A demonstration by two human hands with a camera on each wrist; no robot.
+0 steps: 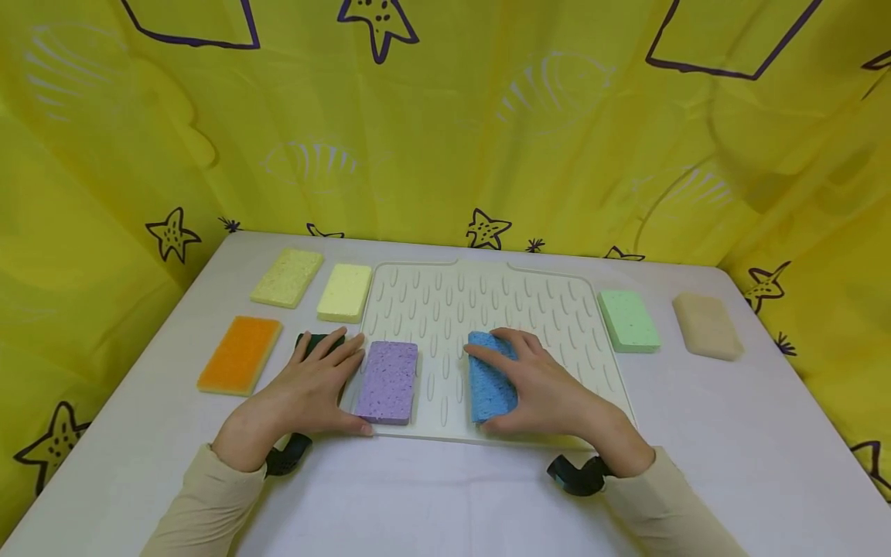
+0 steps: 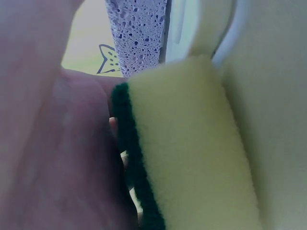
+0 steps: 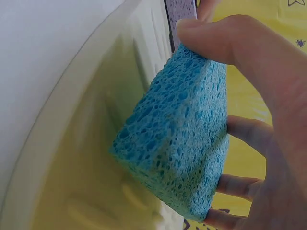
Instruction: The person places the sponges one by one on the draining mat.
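Curtain's (image 1: 445,139) hanging 12 o'clock; your right fingers (image 1: 491,357) are gripping blue sponge (image 1: 490,391), left fingers (image 1: 346,350) spanning green-yellow sponge (image 2: 187,143), grip unclear; thumb (image 1: 351,422) slip could bump purple sponge (image 1: 388,382).

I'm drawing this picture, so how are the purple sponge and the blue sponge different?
Color: the purple sponge is pale purple, while the blue sponge is bright blue.
Touch: the right hand grips the blue sponge; the purple sponge lies on the ridged mat.
View: from the head camera, the purple sponge's top shows almost whole, but fingers partly cover the blue sponge.
Both are block-shaped and full of little holes.
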